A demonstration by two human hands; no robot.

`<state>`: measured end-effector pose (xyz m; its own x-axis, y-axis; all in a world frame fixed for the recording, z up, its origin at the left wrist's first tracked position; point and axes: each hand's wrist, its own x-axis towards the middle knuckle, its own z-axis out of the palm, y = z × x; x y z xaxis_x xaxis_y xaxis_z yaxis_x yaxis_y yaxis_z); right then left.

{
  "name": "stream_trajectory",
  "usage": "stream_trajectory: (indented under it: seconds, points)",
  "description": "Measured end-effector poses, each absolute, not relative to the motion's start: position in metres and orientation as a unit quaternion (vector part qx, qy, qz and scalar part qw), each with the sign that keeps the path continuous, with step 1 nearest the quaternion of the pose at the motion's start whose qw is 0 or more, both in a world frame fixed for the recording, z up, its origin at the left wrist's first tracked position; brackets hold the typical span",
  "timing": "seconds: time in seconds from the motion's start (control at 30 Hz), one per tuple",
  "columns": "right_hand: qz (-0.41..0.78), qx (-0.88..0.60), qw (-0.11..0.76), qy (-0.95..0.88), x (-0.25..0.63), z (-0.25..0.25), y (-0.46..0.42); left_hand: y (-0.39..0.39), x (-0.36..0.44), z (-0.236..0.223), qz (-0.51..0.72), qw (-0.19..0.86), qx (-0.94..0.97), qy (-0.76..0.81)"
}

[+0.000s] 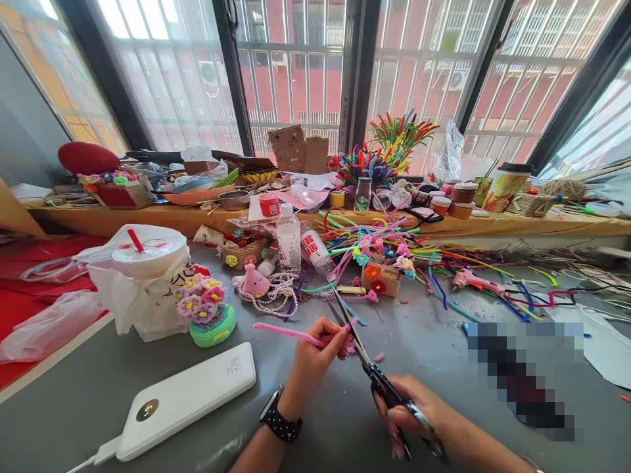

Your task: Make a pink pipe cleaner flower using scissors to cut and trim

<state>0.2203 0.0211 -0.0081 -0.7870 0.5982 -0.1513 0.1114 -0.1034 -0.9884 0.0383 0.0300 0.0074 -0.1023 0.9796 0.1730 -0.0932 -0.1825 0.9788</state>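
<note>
Between the thumb and fingers of my left hand (318, 345) is a pink pipe cleaner (283, 330), its straight tail reaching left and its other end bunched at the fingertips. My right hand (411, 404) grips the black handles of a pair of scissors (365, 358). The scissor blades are parted and lie beside the bunched pink end; whether they touch it I cannot tell. A small pink snippet (379, 357) rests on the table just right of the blades.
A white power bank (192, 401) with a cable lies at left, near a pipe-cleaner flower pot (211, 325) and a bagged cup (148, 263). Bottles (288, 240), a woven basket (382, 279) and loose pipe cleaners stand behind. A pink glue gun (476, 281) lies right, beyond a blurred object (522, 374).
</note>
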Motion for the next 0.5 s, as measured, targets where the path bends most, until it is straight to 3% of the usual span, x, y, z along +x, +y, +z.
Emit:
stream_trajectory:
  seconds: [0.5]
  points:
    - [0.7,-0.228,0.248,-0.63,0.226,-0.008,0.017,0.03,0.04,0.008,0.605,0.464,0.486,0.427]
